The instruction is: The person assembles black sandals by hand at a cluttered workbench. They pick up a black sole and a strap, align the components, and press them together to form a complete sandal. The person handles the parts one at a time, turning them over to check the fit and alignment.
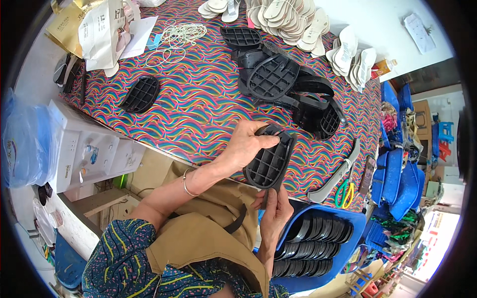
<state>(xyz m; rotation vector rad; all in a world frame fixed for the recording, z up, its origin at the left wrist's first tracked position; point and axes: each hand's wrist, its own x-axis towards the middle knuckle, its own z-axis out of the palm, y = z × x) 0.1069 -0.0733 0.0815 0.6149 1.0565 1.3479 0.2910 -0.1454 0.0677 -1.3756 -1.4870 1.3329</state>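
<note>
A black shoe sole (269, 165) with a gridded hollow underside is held at the table's near edge, in front of the brown apron (198, 236). My left hand (247, 144) grips its far end, the thumb pressed over the rim onto the grid. Around the near end my right hand (276, 211) is closed, thumb along the edge; its fingers are partly hidden behind the sole. Beyond lies a heap of black soles (272, 77), some with the grid facing up. One loose black sole piece (140, 94) rests farther left on the patterned cloth.
Right of my hands lie a curved grey strip (334, 180), scissors (344, 193) with green and yellow handles, and a blue bin (350, 256) of stacked black pieces. Pale insoles (293, 22) are bundled at the back. Elastic cord (181, 36) and a paper bag (103, 37) sit back left.
</note>
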